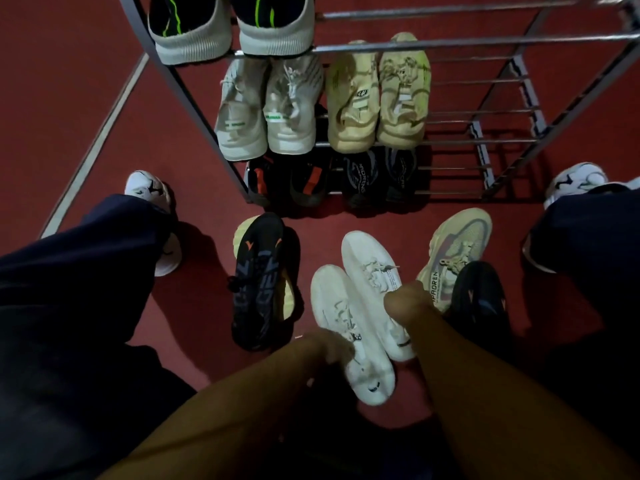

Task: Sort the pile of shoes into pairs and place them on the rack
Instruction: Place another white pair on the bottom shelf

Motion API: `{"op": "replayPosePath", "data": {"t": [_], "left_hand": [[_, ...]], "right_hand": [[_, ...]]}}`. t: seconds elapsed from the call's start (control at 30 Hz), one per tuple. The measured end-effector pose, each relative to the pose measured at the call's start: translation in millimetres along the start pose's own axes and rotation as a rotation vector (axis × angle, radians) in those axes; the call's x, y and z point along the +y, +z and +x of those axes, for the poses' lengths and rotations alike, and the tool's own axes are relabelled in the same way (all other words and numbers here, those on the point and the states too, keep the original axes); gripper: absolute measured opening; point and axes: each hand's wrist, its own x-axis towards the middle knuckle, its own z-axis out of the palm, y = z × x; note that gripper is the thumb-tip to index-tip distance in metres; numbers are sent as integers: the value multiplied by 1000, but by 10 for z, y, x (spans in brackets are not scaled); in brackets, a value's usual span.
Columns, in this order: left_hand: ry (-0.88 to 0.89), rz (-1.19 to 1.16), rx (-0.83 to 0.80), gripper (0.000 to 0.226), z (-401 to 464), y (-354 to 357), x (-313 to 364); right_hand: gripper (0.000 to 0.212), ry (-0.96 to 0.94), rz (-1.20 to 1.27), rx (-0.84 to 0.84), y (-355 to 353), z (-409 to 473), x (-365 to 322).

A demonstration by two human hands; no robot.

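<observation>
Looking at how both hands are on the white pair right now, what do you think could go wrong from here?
1. The right hand seems to pinch only the collar of one white shoe, so it might slip when lifted.
2. The black shoe and its likely mate lie far apart, the mate partly behind the right arm, so it could be overlooked.
3. The beige shoe touches that dark shoe and may get dragged.

Top pair of black knit shoes with green stripes and white ribbed soles [228, 29] cut off by the upper edge, toes out of view; grey metal tube rack [485, 39] runs past top and right edges; two black pairs on the lowest rack tier [332, 178] lost in shadow, markings barely legible; dark sneaker beside the right forearm [479, 299] half hidden behind it; left hand [329, 348] blurred, grip on the nearer white lace-up sneaker [349, 337] unclear
</observation>
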Motion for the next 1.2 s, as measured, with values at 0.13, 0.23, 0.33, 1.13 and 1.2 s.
{"op": "replayPosePath", "data": {"t": [0.13, 0.23, 0.33, 1.13, 1.2], "left_hand": [[132, -352, 288, 41, -163, -16, 26], [128, -466, 272, 63, -252, -213, 46], [99, -392, 96, 70, -365, -435, 7], [474, -36, -66, 50, -1832, -876, 347], [542, -85, -36, 56, -1931, -874, 484]], "right_hand": [[57, 78, 290, -139, -79, -20, -3], [41, 38, 253, -304, -160, -88, 32], [39, -35, 222, -345, -209, -204, 96], [29, -282, 192, -420, -1628, -1458, -46], [8, -327, 271, -349, -1852, -1547, -53]]}}
